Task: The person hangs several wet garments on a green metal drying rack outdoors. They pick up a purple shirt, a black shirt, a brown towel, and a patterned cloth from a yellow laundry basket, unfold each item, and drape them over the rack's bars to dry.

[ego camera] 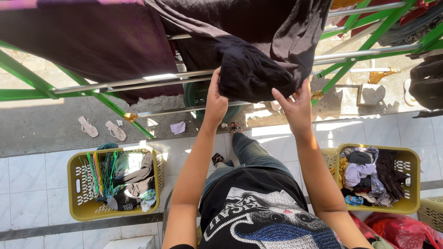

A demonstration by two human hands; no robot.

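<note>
A black garment [249, 50] hangs over the metal rails of a green drying rack [138, 83] at the top centre. My left hand [216, 94] grips the garment's lower left edge. My right hand [295, 103] touches its lower right edge with fingers spread against the cloth. Both arms reach up from my body, which wears a black printed shirt and jeans. A dark purple cloth [87, 41] hangs on the rack to the left.
A yellow basket [76, 184] at the left holds hangers and clothes. Another yellow basket [410, 161] at the right is full of mixed clothes. A pair of sandals [101, 128] lies on the concrete. A red bag [401, 230] sits at the bottom right.
</note>
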